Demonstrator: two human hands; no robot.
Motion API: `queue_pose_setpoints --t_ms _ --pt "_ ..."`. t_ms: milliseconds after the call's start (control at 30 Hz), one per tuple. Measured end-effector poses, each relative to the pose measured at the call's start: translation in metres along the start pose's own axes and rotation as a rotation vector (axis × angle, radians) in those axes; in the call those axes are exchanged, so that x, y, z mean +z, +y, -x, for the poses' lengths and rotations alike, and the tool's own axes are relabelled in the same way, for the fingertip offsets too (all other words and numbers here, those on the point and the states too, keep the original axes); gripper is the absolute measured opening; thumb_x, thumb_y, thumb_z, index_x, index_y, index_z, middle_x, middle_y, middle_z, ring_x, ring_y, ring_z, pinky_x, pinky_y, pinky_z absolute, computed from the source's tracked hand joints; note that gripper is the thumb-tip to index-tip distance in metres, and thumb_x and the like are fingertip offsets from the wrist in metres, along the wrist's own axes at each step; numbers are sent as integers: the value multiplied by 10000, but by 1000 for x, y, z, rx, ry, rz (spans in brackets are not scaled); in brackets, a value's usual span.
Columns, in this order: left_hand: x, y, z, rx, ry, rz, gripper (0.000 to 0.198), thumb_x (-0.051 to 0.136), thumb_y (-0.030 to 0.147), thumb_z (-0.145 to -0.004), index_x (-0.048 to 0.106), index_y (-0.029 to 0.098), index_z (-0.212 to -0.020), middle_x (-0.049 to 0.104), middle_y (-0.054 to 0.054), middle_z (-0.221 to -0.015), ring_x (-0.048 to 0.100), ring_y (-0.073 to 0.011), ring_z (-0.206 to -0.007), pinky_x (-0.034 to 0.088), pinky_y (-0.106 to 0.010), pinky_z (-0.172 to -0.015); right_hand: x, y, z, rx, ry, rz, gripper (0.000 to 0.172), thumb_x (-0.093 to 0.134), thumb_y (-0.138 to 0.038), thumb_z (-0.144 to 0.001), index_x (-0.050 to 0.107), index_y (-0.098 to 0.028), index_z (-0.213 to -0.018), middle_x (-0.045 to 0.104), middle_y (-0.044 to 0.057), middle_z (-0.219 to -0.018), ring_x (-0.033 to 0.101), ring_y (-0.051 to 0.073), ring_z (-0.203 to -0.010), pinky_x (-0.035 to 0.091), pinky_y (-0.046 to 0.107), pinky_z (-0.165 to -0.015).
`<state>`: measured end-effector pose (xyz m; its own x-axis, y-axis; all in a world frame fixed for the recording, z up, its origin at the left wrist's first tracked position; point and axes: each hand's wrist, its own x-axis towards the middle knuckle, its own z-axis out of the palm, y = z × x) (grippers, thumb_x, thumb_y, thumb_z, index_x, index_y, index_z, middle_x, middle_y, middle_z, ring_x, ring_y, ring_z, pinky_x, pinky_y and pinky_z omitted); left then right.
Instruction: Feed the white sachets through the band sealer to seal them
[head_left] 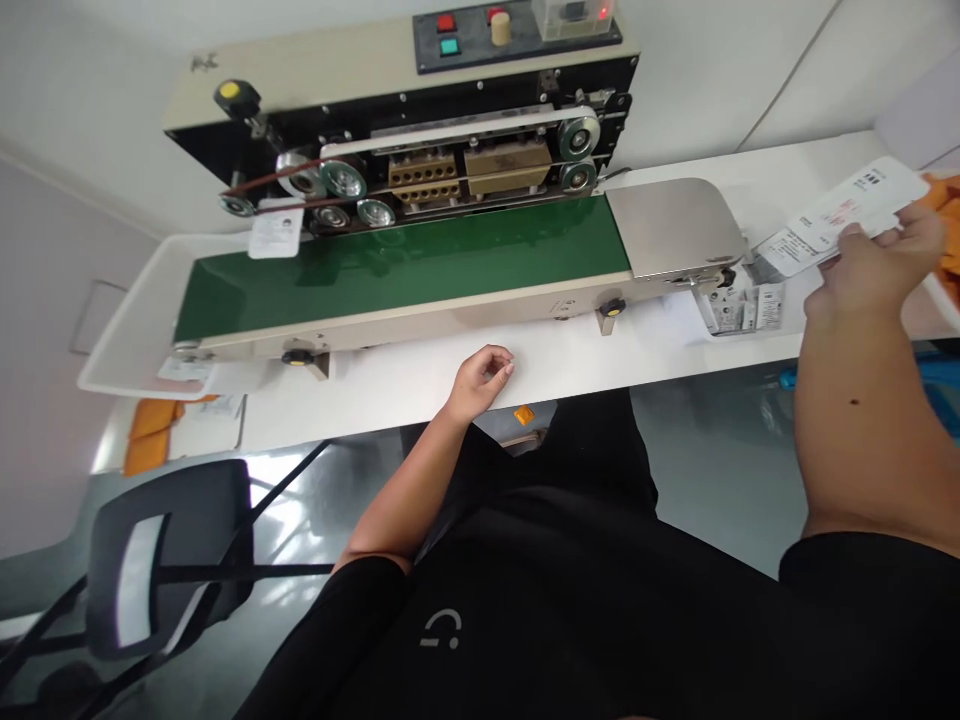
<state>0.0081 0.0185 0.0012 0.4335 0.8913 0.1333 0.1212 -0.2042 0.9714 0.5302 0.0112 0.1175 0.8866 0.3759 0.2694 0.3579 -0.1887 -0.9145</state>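
right hand (874, 270) pinches a white printed packet (832, 225) between thumb and fingers, just right of the band sealer (405, 240), fingers hiding its near edge; left hand (484, 380) lies loosely curled, empty, in front of the sealer; an orange item (946, 225) is cut off by the frame.

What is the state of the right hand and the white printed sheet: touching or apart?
Touching: the head view shows the right hand with its fingers pressed on the lower edge of the white printed sheet, holding it up.
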Motion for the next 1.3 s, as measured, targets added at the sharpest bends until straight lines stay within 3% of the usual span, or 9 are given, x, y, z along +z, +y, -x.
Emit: queue_pose_setpoints --t_ms 133,333,433,567,667,733,867,1067,1300 --pt "1 2 0 19 -10 -27 309 714 481 -963 696 192 -1073 705 -67 -978 658 -174 -890 523 -314 -847 -23 -29 58 -46 -131 -566 444 507 92 -836 676 -267 -1035 746 20 -1219 753 136 -1128 585 321 -871" --pt "4 6 -1 100 -82 -86 322 708 458 -969 672 199 -1156 723 -90 -1043 683 -191 -934 551 -333 -864 -8 -21 200 -197 -184 -641 428 900 -221 -714 703 -212 -1094 762 78 -1083 774 218 -1010 637 385 -922" --pt "5 7 0 141 -110 -85 453 749 477 -934 626 210 -1278 702 -130 -1209 692 -226 -1061 575 -356 -900 21 -4 266 -200 -479 -503 356 845 -367 -838 710 -185 -1113 764 86 -1027 775 197 -907 655 356 -873" --pt "5 3 0 164 -40 -119 641 790 508 -891 544 222 -1410 631 -167 -1401 655 -280 -1238 586 -379 -947 68 -3 317 -331 -881 -375 348 703 -369 -962 694 -235 -1283 748 87 -1232 741 222 -1143 609 393 -1049" --pt "5 -1 1 120 35 -242 517 733 468 -944 578 220 -1370 681 -134 -1337 682 -256 -1178 559 -390 -1007 92 -9 329 -410 -1031 -291 393 695 -349 -952 680 -246 -1332 726 77 -1305 719 235 -1172 603 407 -1053" --pt "6 -2 1 100 48 -294 442 700 441 -970 605 222 -1342 709 -117 -1296 699 -242 -1134 554 -388 -1012 99 -10 332 -418 -997 -261 297 659 -359 -978 713 -244 -1247 751 62 -1225 734 222 -1080 622 393 -977" --pt "6 -1 0 131 38 -322 462 730 404 -951 618 215 -1357 709 -129 -1317 695 -256 -1179 565 -389 -1014 99 -6 331 -475 -891 -281 225 588 -378 -1038 742 -256 -1148 771 50 -1149 741 216 -1071 616 393 -974" --pt "6 3 0 157 21 -404 337 722 327 -966 676 222 -1283 749 -91 -1178 708 -222 -1075 572 -359 -972 93 4 329 -510 -877 -343 243 642 -366 -1023 713 -275 -1237 772 48 -1189 755 222 -1117 621 418 -1030" --pt "8 1 -3 54 58 -420 373 763 249 -913 671 211 -1272 752 -87 -1176 711 -216 -1052 575 -350 -953 95 7 328 -527 -995 -287 415 681 -317 -984 627 -298 -1395 711 59 -1323 695 243 -1248 600 445 -1081"
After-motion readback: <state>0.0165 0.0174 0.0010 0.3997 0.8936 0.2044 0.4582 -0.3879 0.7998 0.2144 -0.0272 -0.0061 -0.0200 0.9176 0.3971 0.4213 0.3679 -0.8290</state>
